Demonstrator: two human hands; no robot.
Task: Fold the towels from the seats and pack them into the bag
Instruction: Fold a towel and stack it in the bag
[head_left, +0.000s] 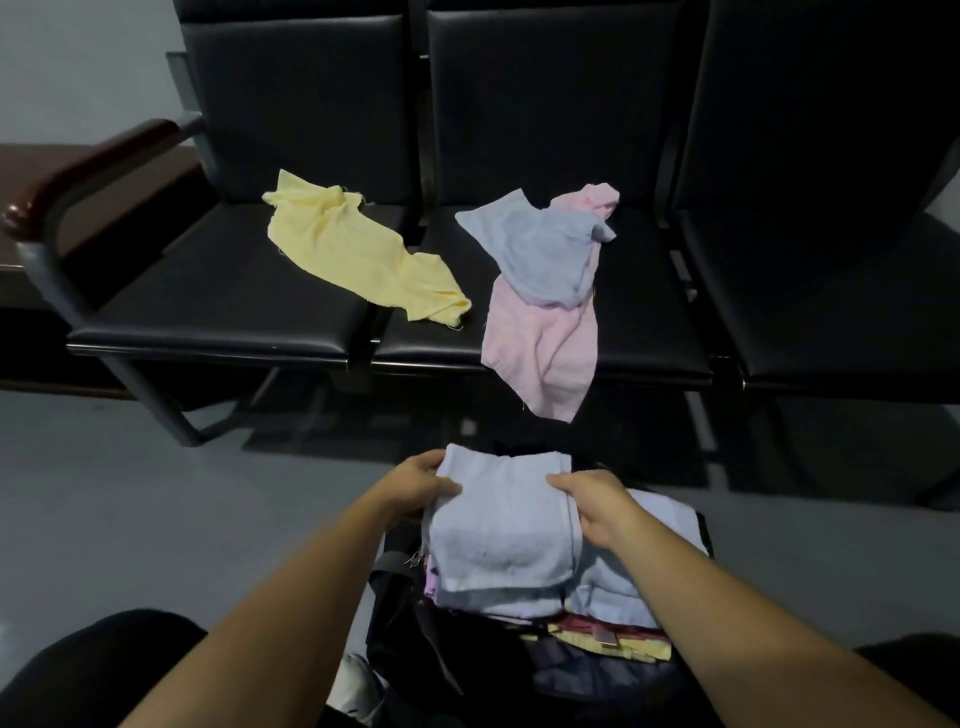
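Note:
A folded light-blue towel (501, 525) lies on top of a stack of folded towels in the open black bag (410, 639) on the floor. My left hand (421, 483) grips its left edge and my right hand (597, 501) grips its right edge. On the black seats behind, an unfolded yellow towel (358, 249) lies across the left seat. A crumpled blue towel (540, 249) lies on a pink towel (545, 353) on the middle seat, and the pink one hangs over the seat's front edge.
The row of black seats (218, 291) has a wooden armrest (88, 161) at the left and a metal frame below. Grey floor (156, 519) surrounds the bag. My dark-clothed knees show at the bottom corners.

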